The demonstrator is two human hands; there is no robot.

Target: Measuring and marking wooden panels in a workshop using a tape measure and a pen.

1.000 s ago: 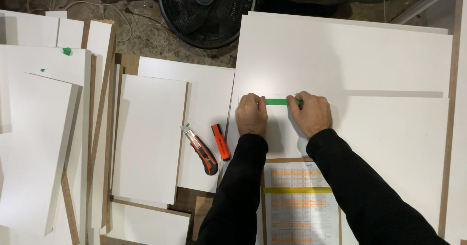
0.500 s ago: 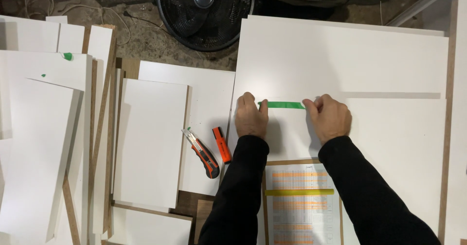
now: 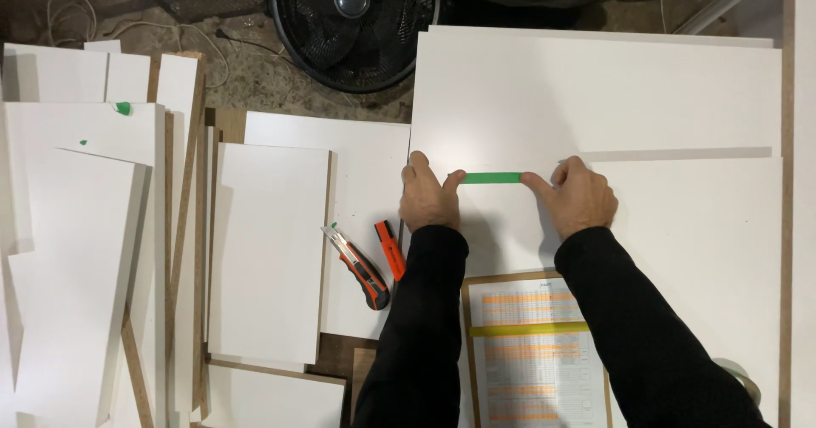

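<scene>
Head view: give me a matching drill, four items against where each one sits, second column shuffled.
Items:
1. Green tape
2. Knife
3. Fan
4. Printed sheet

Places:
A. top of frame, on the floor
B. between the sleeves, bottom of frame
C. stretched between both hands on a white panel
D. on a panel, beside an orange marker

Pairs: 1-C, 2-D, 3-A, 4-B

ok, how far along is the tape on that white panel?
Done: a green tape strip is pulled out across the large white panel. In hand: left hand and right hand each pinch one end. Left: pressing it flat; I can't tell if it is stuck yet. Utility knife lies unused nearby.
</scene>
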